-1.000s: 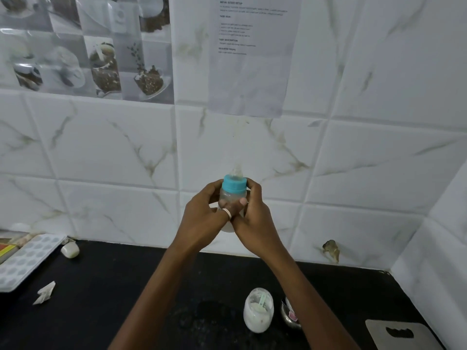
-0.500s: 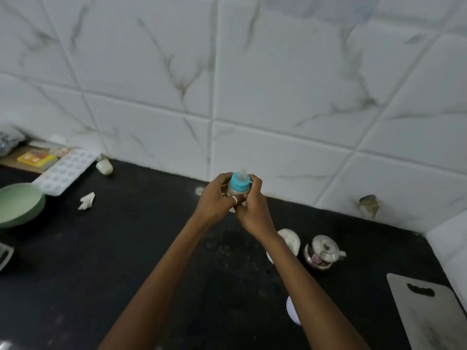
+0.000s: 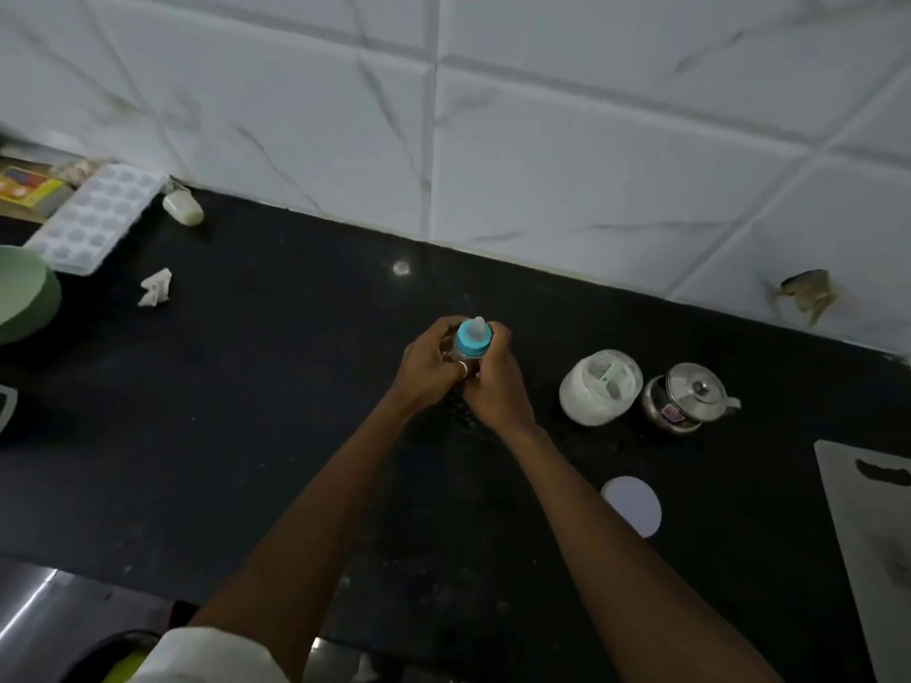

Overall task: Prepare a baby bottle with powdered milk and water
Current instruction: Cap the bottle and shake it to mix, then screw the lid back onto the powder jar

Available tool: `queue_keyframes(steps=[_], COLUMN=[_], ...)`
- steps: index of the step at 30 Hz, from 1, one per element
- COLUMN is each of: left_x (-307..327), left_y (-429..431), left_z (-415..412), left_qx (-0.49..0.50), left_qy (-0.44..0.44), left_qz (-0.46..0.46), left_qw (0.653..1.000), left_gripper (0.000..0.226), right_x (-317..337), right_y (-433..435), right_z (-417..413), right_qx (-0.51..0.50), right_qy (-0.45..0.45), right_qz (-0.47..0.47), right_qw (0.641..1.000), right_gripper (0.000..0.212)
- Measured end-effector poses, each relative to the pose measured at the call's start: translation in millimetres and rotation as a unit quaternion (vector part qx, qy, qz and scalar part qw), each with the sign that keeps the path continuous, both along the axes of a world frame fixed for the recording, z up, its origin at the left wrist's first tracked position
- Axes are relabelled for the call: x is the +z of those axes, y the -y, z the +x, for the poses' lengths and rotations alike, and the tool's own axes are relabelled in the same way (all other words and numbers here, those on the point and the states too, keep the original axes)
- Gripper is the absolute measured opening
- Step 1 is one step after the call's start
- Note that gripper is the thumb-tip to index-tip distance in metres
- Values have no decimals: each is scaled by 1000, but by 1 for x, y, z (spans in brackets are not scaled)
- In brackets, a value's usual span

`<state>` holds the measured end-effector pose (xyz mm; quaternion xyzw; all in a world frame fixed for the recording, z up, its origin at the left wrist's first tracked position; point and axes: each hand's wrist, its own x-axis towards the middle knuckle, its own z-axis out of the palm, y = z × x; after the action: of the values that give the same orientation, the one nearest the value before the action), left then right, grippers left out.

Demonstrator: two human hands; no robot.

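A: Where is the baby bottle [image 3: 468, 350] found?

B: It is held in the middle, over the black table [image 3: 246, 411], right between the two hands. Only its blue cap [image 3: 472, 341] and the pale teat [image 3: 478, 326] are seen. The rest is hidden by the hands.

A: How is the grip made?

B: The left hand [image 3: 431, 369] is wrapped round the bottle from the left side. The right hand [image 3: 495, 386] is wrapped round it from the right side. Both are clamped on the bottle. A ring [image 3: 463, 369] is worn on the left hand.

A: Which way is the bottle pointed?

B: It is held upright. Its long line runs up and down, and the teat pokes out above the grip. The bottom is covered, so it cannot be told if the table is touched.

A: Which hand is nearer?

B: Neither one. The bottle is shared the same by both, so it could likely be shaken or set straight down with no turning.

A: What is seen further out?

B: An open powder jar [image 3: 599, 386] with a scoop [image 3: 611, 377] inside is stood to the right, on the right hand's side. A steel pot [image 3: 687, 396] with a lid is stood just beside it. A round white lid [image 3: 632, 505] is laid by the right arm. A cutting board [image 3: 877, 534] is seen at the right edge. Far to the left, an ice tray [image 3: 93, 216], a green bowl [image 3: 24, 293] and a scrap of paper [image 3: 157, 287] are seen.

A: Is much left to do?

B: The cap is on, so the filling is judged to be done.
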<state>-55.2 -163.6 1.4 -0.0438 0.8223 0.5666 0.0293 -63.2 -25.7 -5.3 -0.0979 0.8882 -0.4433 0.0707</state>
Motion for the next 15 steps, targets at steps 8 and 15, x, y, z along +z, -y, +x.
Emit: queue_keyframes(steps=[8,15], left_x=[-15,-18], left_y=[6,5], left_z=[-1,1], left_qx=[-14,-10], left_qy=[7,15], left_qz=[17,-18], left_qw=[1000,1000], left_gripper=[60,83], right_x=[-19,-19], right_y=[5,3], right_z=[-1,1], right_qx=[-11,-9], right_qy=[-3,9], right_qz=[8,12], right_qw=[1000,1000], right_gripper=[74,93])
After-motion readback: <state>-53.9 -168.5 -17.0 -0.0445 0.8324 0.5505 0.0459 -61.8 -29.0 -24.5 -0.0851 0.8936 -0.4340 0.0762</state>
